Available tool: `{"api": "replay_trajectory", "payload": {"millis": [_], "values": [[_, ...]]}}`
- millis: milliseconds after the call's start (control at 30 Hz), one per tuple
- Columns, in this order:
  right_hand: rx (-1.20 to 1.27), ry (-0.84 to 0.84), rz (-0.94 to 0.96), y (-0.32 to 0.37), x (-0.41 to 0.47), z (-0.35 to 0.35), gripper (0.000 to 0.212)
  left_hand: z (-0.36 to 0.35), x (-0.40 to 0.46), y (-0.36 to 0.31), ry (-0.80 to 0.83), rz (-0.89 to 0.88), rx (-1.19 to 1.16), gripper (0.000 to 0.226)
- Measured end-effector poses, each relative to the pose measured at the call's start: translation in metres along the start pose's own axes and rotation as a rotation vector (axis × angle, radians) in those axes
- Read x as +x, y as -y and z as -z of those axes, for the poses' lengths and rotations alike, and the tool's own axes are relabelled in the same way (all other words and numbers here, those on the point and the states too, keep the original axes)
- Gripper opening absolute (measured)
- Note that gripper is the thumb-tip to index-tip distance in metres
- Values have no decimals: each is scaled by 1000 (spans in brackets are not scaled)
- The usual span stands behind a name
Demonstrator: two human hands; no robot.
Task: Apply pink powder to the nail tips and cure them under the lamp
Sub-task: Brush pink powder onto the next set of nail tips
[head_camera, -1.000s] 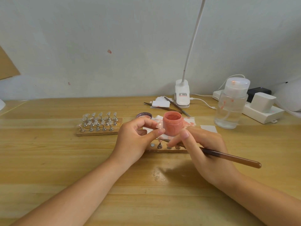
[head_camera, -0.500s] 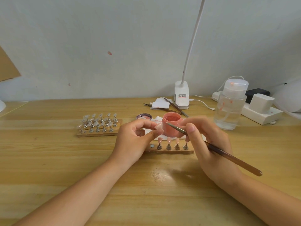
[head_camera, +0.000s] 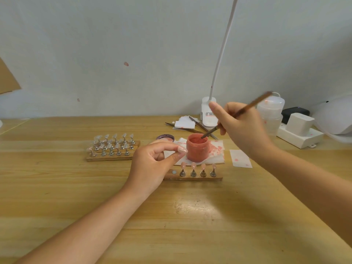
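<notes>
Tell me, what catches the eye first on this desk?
The open pink powder jar at the centre, with the brush in the right hand dipping into it. Beside it the left hand pinches a nail tip, above four pink tips on stands.

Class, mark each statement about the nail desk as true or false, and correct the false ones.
1. The brush tip is in the pink powder jar. True.
2. The left hand holds the jar. False: it pinches a nail tip beside it.
3. The near wooden strip carries four nail tips on stands. True.
4. The right hand is empty. False: it grips the brush.
</notes>
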State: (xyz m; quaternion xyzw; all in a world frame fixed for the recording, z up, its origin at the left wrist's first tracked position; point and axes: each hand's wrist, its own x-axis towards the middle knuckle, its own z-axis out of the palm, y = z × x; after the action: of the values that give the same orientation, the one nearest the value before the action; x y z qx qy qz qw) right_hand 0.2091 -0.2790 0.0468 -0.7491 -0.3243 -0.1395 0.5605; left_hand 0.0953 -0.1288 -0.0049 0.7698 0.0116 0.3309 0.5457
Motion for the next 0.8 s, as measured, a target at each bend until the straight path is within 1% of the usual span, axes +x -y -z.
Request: {"api": "replay_trajectory", "payload": {"millis": [67,167,267,400,467,533,633,700,800], "values": [[-126,72,-16,-2,12,-6,46,0,0,-1,-6,-10,17,14],[-221,141,-42,-5,24,-15,43,-1,0,-2,-13,-3,38,4],[-276,169,-43,-5,29,-26,46,0,0,0,-27,-5,54,5],[-394,202,-21,-9,27,-36,45,-1,0,1,-32,-3,51,3],[-415,211,-16,-10,25,-37,45,-1,0,2,-35,-8,59,2],[-386,184,-8,-9,24,-33,45,0,0,1,-32,-4,63,2],[-285,52,-19,-8,26,-22,46,0,1,2,-26,3,79,8],[-212,-21,-53,-10,27,-16,46,0,1,2,-16,9,84,10],[-124,-70,-126,-14,26,-9,48,0,0,2,-7,10,79,13]]}}
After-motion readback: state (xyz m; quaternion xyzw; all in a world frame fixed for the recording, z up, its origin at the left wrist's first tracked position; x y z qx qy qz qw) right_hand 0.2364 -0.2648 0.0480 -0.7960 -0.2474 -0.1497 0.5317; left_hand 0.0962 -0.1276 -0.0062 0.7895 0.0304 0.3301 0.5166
